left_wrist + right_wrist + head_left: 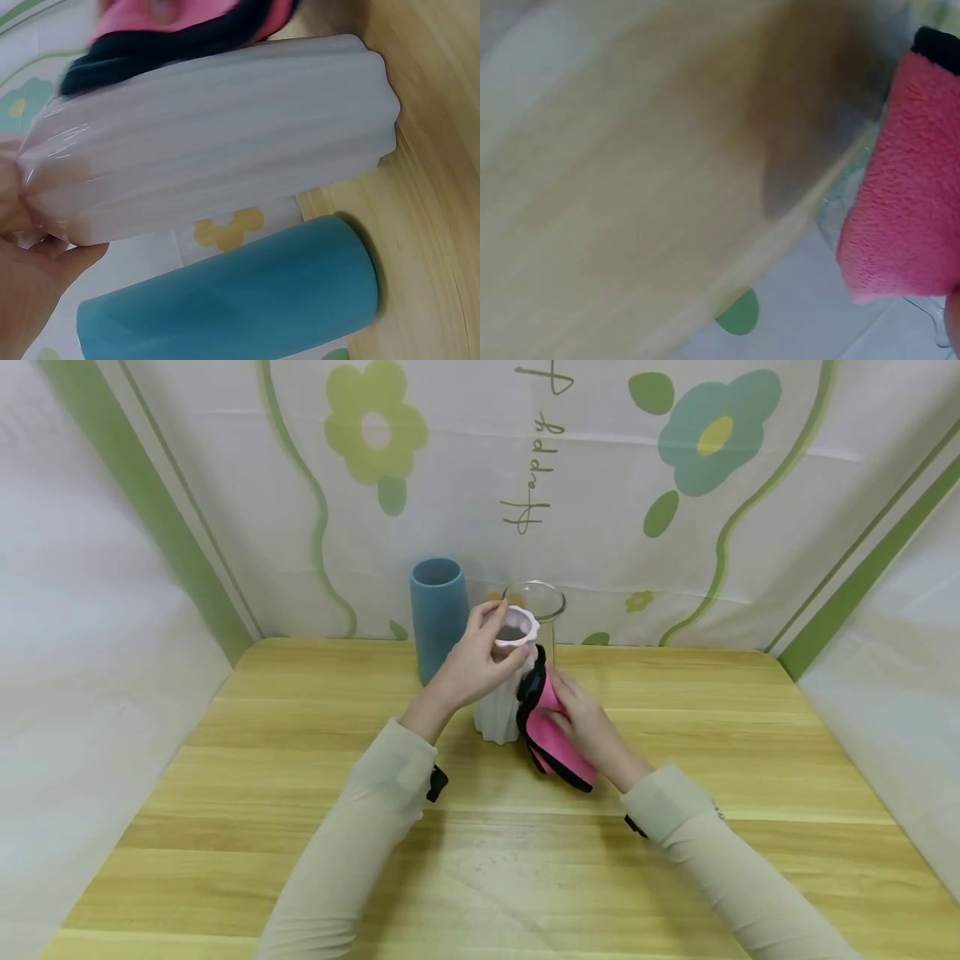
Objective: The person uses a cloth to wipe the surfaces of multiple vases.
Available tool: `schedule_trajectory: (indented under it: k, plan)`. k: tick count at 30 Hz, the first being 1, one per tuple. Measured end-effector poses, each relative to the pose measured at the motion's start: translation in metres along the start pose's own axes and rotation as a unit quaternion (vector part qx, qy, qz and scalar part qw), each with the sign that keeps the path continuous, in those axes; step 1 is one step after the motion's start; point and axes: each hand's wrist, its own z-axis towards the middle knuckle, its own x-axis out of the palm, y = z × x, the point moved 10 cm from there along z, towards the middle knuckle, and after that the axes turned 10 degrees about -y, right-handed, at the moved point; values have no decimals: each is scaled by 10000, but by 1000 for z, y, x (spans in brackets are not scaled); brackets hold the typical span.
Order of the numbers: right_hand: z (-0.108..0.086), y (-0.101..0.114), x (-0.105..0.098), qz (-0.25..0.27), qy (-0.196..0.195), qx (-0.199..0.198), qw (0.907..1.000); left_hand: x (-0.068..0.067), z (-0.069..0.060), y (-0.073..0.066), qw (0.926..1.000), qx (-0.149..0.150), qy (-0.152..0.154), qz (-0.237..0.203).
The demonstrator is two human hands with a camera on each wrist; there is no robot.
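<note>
The left hand (474, 667) grasped the white fluted vase (493, 718) around its scalloped rim, base on the surface (480, 877); the right hand (592, 727) held a soft pink cloth (552, 742) against its side. Glossy, stiff, likely slippery and fragile, the vase seemed best steadied there.

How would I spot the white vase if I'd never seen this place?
Toward the far edge of the wooden table, tall vessels cluster. The white vase has the left hand at its rim. Its scalloped rim and ridged sides set it apart from the smooth blue vase and clear glass vessel.
</note>
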Motion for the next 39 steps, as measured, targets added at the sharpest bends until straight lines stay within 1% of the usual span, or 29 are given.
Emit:
schedule_trajectory:
  k: [2, 5, 7, 9, 13, 16, 20, 23, 26, 29, 32, 35, 39]
  plan:
    - [-6, -7, 8, -138, 366, 174, 9991, 0, 0, 0, 10000, -20, 13, 66]
    - [-15, -15, 20, -346, 867, 385, 9949, 0, 0, 1, 9999, -38, 56, 122]
    - [-19, -20, 24, -396, 1044, 527, 9924, 0, 1, 1, 9998, -28, 48, 168]
    - [-21, -22, 25, -428, 1064, 587, 9917, 0, 2, 0, 9996, 37, -6, 291]
    - [-20, -21, 18, -453, 803, 579, 9941, -3, 2, -4, 9980, 229, -140, 569]
    - [-15, -17, 11, -467, 511, 417, 9967, -5, 2, -6, 9977, 292, -155, 586]
    - [-4, -6, -2, -371, 12, 108, 9993, -7, 1, -5, 9980, 208, -134, 582]
    - [5, 2, -13, -299, -355, -116, 9989, -8, 2, -5, 9984, 161, -78, 544]
    - [13, 10, -22, -262, -646, -275, 9972, -8, 2, -5, 9989, 105, 30, 465]
    - [20, 15, -29, -212, -881, -336, 9953, -6, 1, -3, 9991, 11, 187, 377]
    - [24, 20, -31, -81, -964, -344, 9947, -3, 2, -2, 9991, -58, 328, 243]
    - [26, 23, -26, -27, -835, -335, 9959, -1, 2, -2, 9992, -37, 374, 100]
    - [24, 24, -20, -39, -693, -292, 9972, -1, 3, -3, 9994, -18, 335, -45]
